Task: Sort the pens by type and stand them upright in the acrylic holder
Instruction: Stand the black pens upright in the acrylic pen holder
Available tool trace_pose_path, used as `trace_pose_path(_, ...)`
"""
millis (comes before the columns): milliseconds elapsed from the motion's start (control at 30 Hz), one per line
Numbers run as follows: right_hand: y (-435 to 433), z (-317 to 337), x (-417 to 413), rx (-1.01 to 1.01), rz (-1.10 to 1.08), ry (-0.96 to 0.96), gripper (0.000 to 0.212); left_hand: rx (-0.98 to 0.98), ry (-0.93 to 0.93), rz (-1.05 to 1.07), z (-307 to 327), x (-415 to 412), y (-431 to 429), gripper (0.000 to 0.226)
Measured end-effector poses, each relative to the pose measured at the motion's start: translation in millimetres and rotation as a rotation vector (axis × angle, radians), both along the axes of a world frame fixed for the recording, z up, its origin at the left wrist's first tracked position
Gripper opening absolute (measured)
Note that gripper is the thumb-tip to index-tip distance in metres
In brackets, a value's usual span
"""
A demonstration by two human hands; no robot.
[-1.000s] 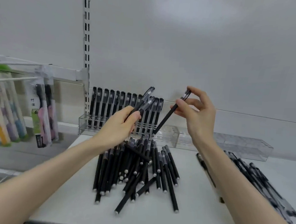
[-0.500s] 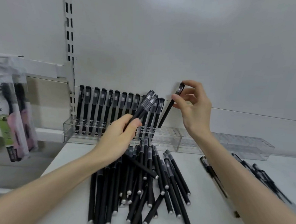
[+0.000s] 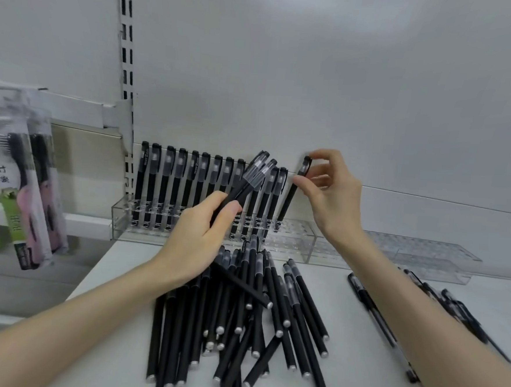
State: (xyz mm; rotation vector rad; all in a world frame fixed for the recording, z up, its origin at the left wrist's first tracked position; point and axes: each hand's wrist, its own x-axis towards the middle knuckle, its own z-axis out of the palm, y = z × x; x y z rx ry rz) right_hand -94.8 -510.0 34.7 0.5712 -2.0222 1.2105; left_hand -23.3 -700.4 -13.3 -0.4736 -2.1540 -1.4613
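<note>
Right of centre, at the holder: right-hand grip (image 3: 332, 195) pinches one black capped pen (image 3: 287, 203) near its cap, thumb and fingertips closed on it.
Pen axis: tilted, cap up and to the right, tip down and to the left. The tip is at the acrylic holder (image 3: 296, 237), just right of the last pen in the standing row (image 3: 188, 182). Whether it is seated in a hole: cannot tell.
Left-hand grip (image 3: 203, 229): curled round two spare pens (image 3: 250, 179), caps toward the upper right, in front of the row.
Nearer hand: right, for the empty holes to the right.
Next move (judgement): bring the cap left until the pen matches the row, then press down along its axis.
Tabletop (image 3: 352, 345): loose pile (image 3: 240, 313) of like pens at lower centre; clear-barrelled pens (image 3: 457, 310) at far right, partly behind the right forearm.
</note>
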Motion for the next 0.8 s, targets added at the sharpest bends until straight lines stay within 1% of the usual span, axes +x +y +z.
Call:
trace_pose_path(100,2.1,-5.1,1.4,0.049,-0.016,-0.039,0.026,0.018,0.001,0.021,1.8,-0.7,-2.8,0.027)
trace_pose_path(200,4.0,-3.1,2.0,0.091,-0.041,-0.061,0.025,0.031,0.000,0.028,2.1,-0.8,-3.9,0.026)
trace_pose_path(433,2.2,-6.6,5.1,0.181,-0.068,-0.109,0.024,-0.011,0.002,0.022,-0.6,-0.3,-3.6,0.027)
trace_pose_path(533,1.7,-3.3,13.3,0.147,-0.085,-0.092,0.022,-0.018,0.006,0.009,0.1,-0.1,-2.8,0.029)
trace_pose_path(600,-2.0,0.5,24.4,0.053,0.007,-0.129,0.021,0.002,-0.001,-0.022,0.9,0.6,-2.3,0.028)
trace_pose_path(733,-15.7,-2.1,45.0,-0.143,0.337,-0.279,0.027,-0.011,-0.012,-0.099,0.1,3.9,0.6,0.018)
trace_pose_path(800,-20.1,-5.1,49.8,-0.226,0.412,-0.308,0.030,-0.009,-0.017,-0.135,-0.7,5.4,2.8,0.013)
